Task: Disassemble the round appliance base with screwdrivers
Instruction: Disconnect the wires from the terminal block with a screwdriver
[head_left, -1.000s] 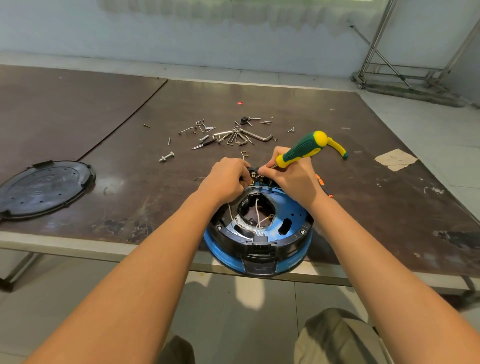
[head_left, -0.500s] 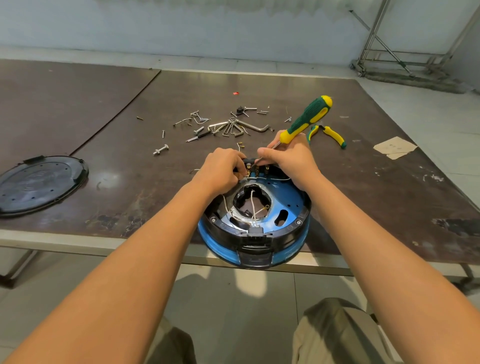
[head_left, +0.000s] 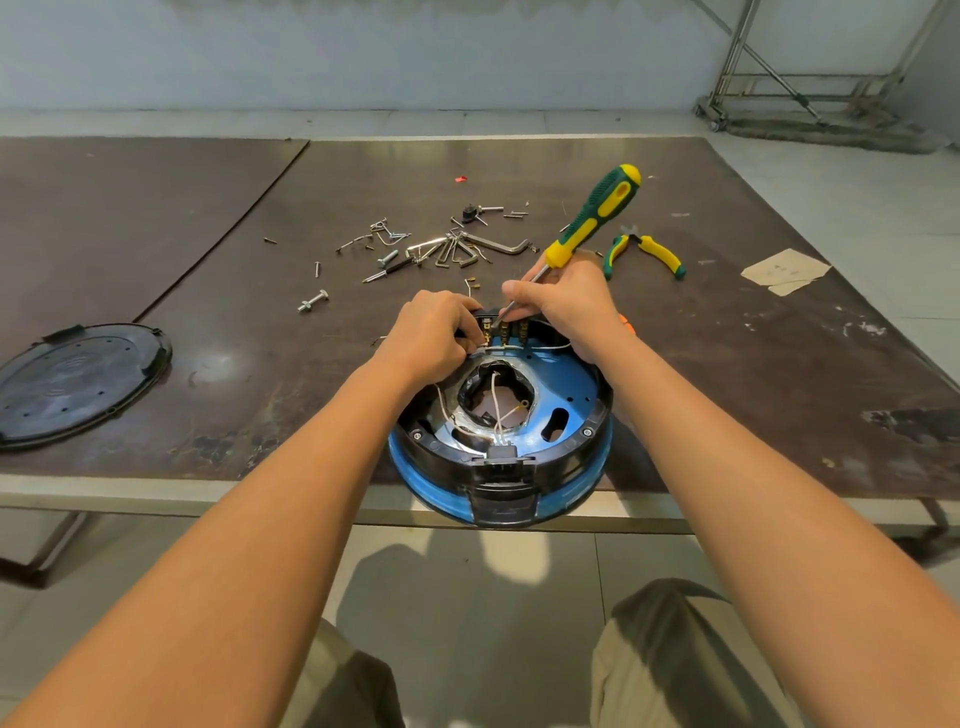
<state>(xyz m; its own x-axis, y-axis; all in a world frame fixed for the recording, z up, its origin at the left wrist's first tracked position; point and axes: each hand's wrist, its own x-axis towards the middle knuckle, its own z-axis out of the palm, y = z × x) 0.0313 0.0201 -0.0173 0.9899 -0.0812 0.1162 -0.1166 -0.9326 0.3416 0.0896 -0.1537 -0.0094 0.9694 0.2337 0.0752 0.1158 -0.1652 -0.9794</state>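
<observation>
Round appliance base (head_left: 563, 400) sits at worktop (head_left: 260, 374) near edge, opened, wiring exposed. Right hand (head_left: 569, 299) fingers pinch screwdriver (head_left: 589, 218), tip at far-rim terminals. Left hand (head_left: 434, 335) fingers pressed together on white wire there.

The round appliance base (head_left: 501, 441) is sitting on the counter (head_left: 727, 364) at its near edge, partly overhanging it. The left hand (head_left: 434, 335) and right hand (head_left: 569, 301) are resting on the base's far rim, left and right of each other. The screwdriver (head_left: 587, 223) is tilting up and away from the right hand. Pliers (head_left: 647, 252) are lying just right of it. Loose screws and hex keys (head_left: 447, 249) are lying behind the hands. A lid (head_left: 78, 382) is lying far left.
</observation>
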